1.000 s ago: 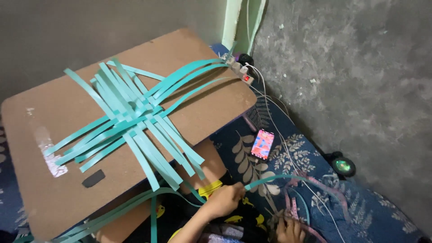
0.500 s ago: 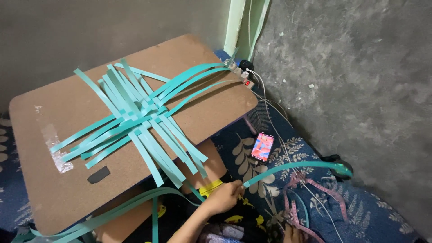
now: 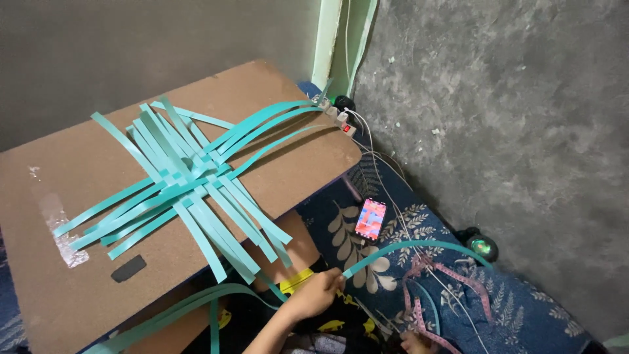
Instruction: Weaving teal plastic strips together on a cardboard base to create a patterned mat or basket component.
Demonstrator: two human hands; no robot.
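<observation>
Left hand (image 3: pixel 320 293) pinches a teal strip (image 3: pixel 419 247) arcing right. Right hand (image 3: pixel 414 342) low by the pink tape measure (image 3: pixel 432 275), its grip unclear; woven strips (image 3: pixel 187 187) cover the board (image 3: pixel 78 262)

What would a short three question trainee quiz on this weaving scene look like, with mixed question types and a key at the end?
1. True or false: the left hand pinches the end of a loose teal strip that arcs over the floor.
2. Where does the lit phone lie? A on the brown board; B on the patterned blue floor cloth; C against the grey wall.
3. What pink thing lies by the right hand?

Key: 1 true; 2 B; 3 a pink measuring tape. The woven teal strips rest on the board.
</observation>
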